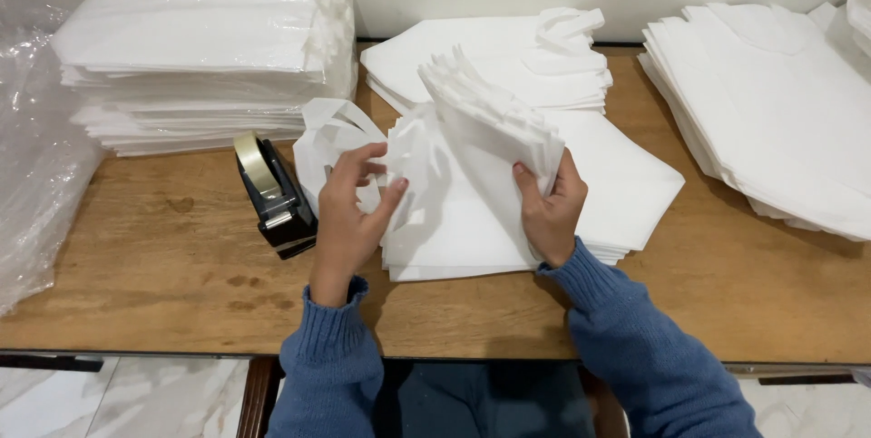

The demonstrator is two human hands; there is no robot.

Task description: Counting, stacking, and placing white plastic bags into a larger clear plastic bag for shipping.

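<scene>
left hand pinches bag stack edge; right hand fingers clamped on folded-up layers.

Item: stack of white non-woven fabric bags
Pose: lying flat mid-table; top layers standing folded up, edges fanning
Handles: curling leftwards

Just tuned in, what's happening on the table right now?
A person in blue sleeves is working a stack of white fabric bags at the middle of a wooden table. The left hand pinches the handle side, while the right hand lifts and fans the top layers. A black tape dispenser sits just left. More white stacks lie behind and to the right; one on the left is plastic-wrapped.
</scene>
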